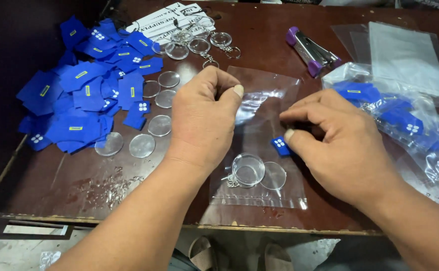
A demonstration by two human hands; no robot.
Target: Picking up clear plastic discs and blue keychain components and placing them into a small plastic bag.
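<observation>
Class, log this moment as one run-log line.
left hand: holds clear bag open | right hand: slides blue paper insert in | bag: keychain case, clear disc

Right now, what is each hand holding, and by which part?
The left hand pinches the clear plastic bag at its open top edge. The right hand grips a small blue tag by its right end, at the bag's mouth.

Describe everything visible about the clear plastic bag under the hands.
The clear plastic bag lies flat on the brown table, thin, glossy and wrinkled near its top. Inside its lower part sit a clear round keychain case and a clear disc. The left hand pinches its upper edge; the right hand slips a blue square in.
</observation>
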